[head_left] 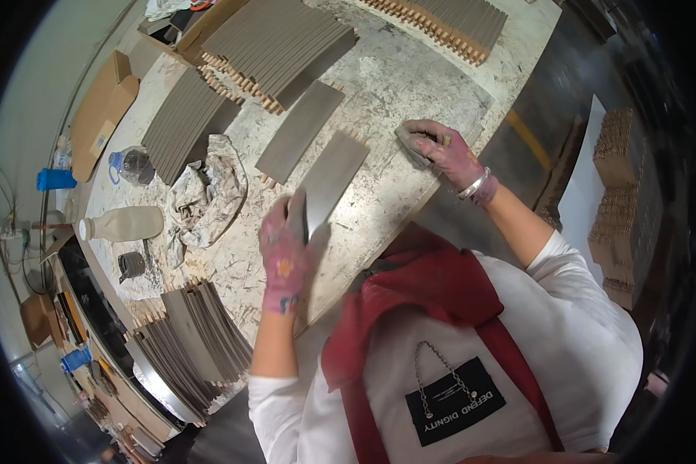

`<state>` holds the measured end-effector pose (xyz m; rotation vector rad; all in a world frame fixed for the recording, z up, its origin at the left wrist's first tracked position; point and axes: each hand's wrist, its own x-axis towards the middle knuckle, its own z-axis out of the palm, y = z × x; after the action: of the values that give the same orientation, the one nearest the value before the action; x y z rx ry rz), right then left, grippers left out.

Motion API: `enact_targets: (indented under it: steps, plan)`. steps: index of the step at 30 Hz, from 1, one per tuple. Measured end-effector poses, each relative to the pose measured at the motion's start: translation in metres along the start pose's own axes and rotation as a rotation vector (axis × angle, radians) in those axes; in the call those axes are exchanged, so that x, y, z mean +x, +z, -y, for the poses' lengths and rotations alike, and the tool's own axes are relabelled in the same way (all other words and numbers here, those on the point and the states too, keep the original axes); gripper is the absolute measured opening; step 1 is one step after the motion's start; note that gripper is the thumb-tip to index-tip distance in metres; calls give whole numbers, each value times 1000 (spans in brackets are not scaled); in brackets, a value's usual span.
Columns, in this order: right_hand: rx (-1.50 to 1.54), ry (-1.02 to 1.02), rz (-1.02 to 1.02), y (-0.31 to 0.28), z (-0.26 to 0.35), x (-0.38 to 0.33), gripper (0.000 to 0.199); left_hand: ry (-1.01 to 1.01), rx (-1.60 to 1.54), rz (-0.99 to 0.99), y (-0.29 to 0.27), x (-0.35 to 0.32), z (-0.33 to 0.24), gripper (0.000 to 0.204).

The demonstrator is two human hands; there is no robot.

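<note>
Near the table's front edge, a grey panel is held upright in the left hand, grip closed on its lower end; a small sanding pad is pressed flat under the right hand.

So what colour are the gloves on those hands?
Pink with a flowery print, smudged grey with dust; the head view shows the left glove best.

- Gloved hands: 2, left, right.
- Loose grey panels, centre frame: 2, one flat, one held.
- Fanned stacks of grey panels: 4, upper centre, top right, upper left, lower left.
- Bottles, left: 2, white, clear w/ blue cap.
- Crumpled rag: 1.
</note>
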<state>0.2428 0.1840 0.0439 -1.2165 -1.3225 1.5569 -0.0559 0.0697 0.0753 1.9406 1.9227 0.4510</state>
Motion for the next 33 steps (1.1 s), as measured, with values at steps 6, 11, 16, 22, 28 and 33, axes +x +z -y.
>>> enact_targets:
  steps: [6,11,16,22,28,33]
  plan:
    - [-279,54,140,53,8,7,52,145,182,-197,23,-17,4,66]
    - [-747,-280,204,86,5,44,45,155,209,-244,47,-14,14,62]
    - [-980,-476,327,92,11,43,35,99,153,-206,44,-14,11,60]
    - [-1033,-160,533,55,45,-13,32,140,-115,-101,28,0,47,43]
    - [-887,-858,781,144,9,-38,22,275,-26,-161,33,10,67,42]
    - [-887,-975,707,168,-18,-31,14,299,17,-198,33,12,66,43]
